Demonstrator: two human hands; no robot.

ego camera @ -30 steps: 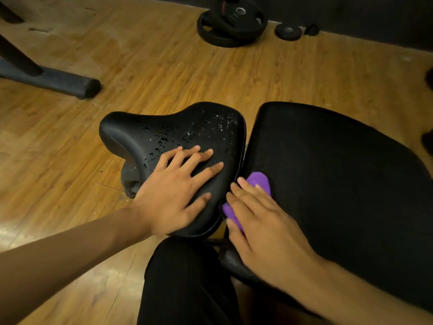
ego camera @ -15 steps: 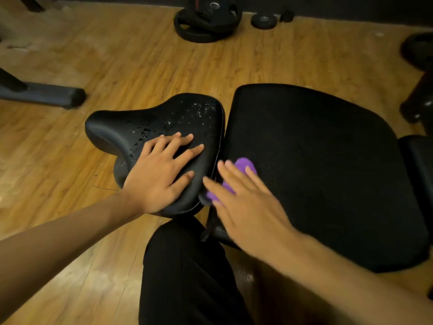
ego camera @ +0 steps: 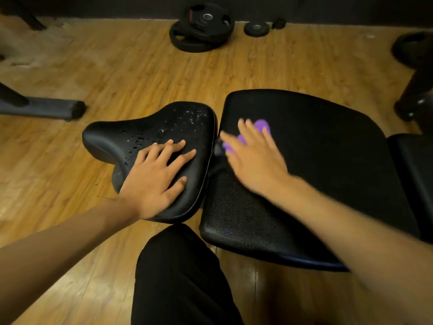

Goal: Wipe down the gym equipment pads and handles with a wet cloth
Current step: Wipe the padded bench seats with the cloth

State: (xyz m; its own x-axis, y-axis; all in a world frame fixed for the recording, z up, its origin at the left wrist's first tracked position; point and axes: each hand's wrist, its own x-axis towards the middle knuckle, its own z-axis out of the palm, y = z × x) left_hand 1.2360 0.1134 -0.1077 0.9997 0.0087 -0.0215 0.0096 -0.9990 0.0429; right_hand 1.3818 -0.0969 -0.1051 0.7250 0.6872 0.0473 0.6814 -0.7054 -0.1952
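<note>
The black saddle-shaped vinyl seat pad point(ego camera: 164, 127) is glossy and speckled with pale water droplets. The broad black rounded vinyl pad point(ego camera: 328, 165) is matte on top, with a pebbled leather grain along its near edge. The small purple cloth point(ego camera: 262, 125) is bright violet. The honey-brown wooden plank floor point(ego camera: 121, 66) has darker grain streaks. The black round weight plates point(ego camera: 202, 31) are dull.

weight plates point(ego camera: 202, 29), wooden floor point(ego camera: 117, 73)
</note>
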